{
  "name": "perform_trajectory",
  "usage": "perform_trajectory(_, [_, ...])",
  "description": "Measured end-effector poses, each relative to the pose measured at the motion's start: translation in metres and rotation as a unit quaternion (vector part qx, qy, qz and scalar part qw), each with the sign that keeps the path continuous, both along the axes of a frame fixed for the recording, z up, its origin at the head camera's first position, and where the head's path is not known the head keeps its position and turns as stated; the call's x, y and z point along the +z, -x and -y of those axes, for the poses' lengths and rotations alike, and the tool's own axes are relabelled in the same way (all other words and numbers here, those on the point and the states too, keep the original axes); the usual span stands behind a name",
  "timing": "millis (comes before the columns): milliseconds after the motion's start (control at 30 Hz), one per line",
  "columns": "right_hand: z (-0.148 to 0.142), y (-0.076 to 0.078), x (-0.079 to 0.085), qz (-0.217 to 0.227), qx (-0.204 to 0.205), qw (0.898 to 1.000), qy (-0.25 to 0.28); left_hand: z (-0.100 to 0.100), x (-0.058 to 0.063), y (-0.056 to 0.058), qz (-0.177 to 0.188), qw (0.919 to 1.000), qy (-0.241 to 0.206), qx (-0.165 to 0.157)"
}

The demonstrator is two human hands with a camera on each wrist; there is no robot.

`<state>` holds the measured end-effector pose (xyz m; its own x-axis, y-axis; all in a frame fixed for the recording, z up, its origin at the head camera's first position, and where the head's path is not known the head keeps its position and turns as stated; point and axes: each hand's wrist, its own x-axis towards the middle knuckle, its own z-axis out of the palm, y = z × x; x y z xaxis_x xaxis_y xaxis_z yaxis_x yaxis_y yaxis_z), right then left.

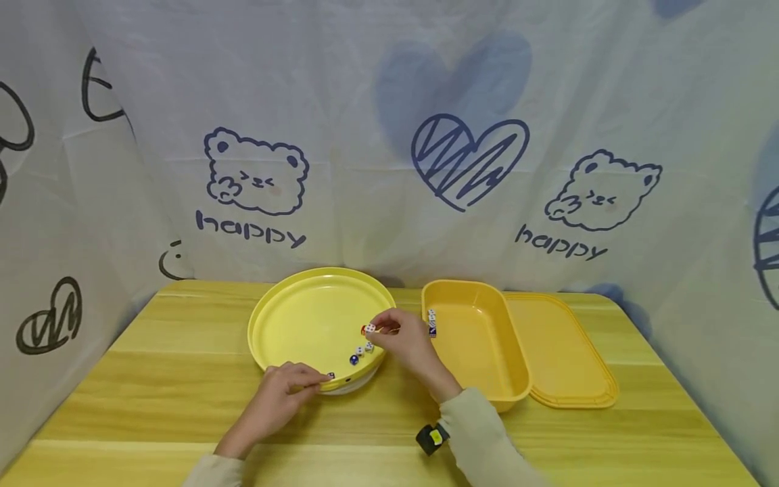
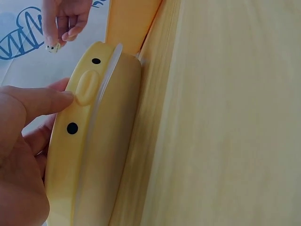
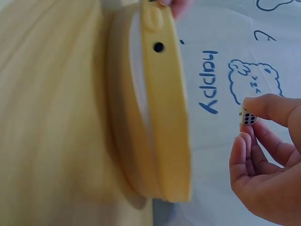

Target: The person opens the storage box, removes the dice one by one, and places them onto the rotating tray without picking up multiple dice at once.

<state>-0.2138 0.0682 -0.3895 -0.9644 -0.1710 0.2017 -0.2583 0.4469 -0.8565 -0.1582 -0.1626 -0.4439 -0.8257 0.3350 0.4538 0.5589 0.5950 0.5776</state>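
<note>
My right hand is above the right side of a round yellow tray, pinching a white die with dark dots between thumb and fingertips. A small red thing shows right beside that die. On the tray below lie a blue die and two white dice. My left hand holds the tray's near rim, its thumb on the outer side and the fingers behind it. Another small die shows at its fingertips; whether they touch it I cannot tell.
An orange rectangular box stands right of the tray, with several dice in a row by its left wall. Its flat orange lid lies further right. A printed white cloth hangs behind the wooden table.
</note>
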Motion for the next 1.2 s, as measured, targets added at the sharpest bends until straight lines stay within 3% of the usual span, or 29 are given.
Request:
perform_trajectory(400, [0.01,-0.002,-0.029,-0.013,0.007,1.0,0.023,0.001,-0.001,0.0,-0.013,0.9999,0.003,-0.003])
perform_trajectory(1200, [0.009,-0.004,-0.034,-0.013,0.006,1.0,0.02,-0.002,-0.002,0.0,0.001,0.9999,0.006,0.01])
